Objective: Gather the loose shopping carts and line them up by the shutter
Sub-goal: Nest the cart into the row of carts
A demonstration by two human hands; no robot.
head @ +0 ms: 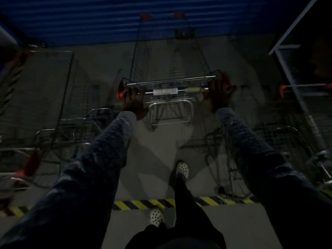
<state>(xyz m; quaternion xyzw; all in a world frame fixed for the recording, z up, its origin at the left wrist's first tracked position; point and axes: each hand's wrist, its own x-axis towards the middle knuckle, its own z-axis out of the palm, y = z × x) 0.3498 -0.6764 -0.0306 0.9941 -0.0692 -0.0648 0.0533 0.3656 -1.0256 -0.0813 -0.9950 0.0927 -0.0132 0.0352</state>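
A wire shopping cart (167, 56) with red corner caps stands straight ahead of me, its nose close to the blue ribbed shutter (107, 17). My left hand (133, 103) grips the left end of its handle bar (166, 91). My right hand (218, 95) grips the right end of the same bar. Another cart (43, 97) stands to the left, facing the shutter. A third cart (294, 112) stands to the right, partly cut off by the frame edge. The scene is dim.
Grey concrete floor (158, 146) lies under my feet, crossed by a yellow-and-black hazard stripe (143, 203). A pale metal frame (287, 51) rises at the far right. The gaps between the carts are narrow.
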